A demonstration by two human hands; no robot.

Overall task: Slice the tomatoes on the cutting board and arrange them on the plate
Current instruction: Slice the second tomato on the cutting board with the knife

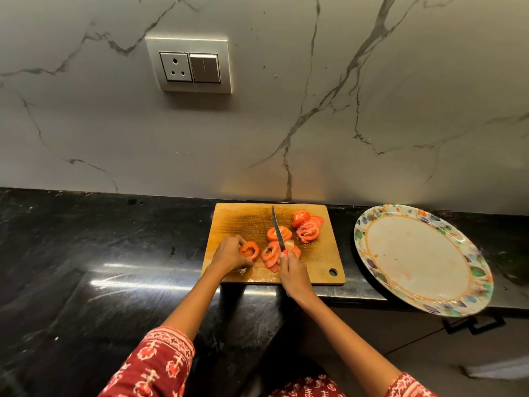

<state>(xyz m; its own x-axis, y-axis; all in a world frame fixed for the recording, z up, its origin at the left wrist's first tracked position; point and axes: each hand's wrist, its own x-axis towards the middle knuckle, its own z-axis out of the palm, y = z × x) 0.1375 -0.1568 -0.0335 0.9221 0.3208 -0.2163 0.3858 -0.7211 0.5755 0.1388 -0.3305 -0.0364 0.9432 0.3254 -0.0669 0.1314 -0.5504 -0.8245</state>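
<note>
A wooden cutting board (240,222) lies on the black counter against the wall. My left hand (229,253) grips the uncut end of a tomato (249,250) at the board's left front. My right hand (292,270) holds a knife (277,230) by its handle, the blade pointing away over the board's middle. Red tomato slices lie in two heaps: one (273,252) beside the knife, another (307,229) at the board's far right. A round plate (372,222) with a coloured leaf rim sits to the right, holding no slices.
The black stone counter (100,267) stretches wide to the left. The plate overhangs the counter's front edge at the right. A marble wall with a socket and switch panel (189,65) rises right behind the board. A dark drawer handle (472,325) shows below the plate.
</note>
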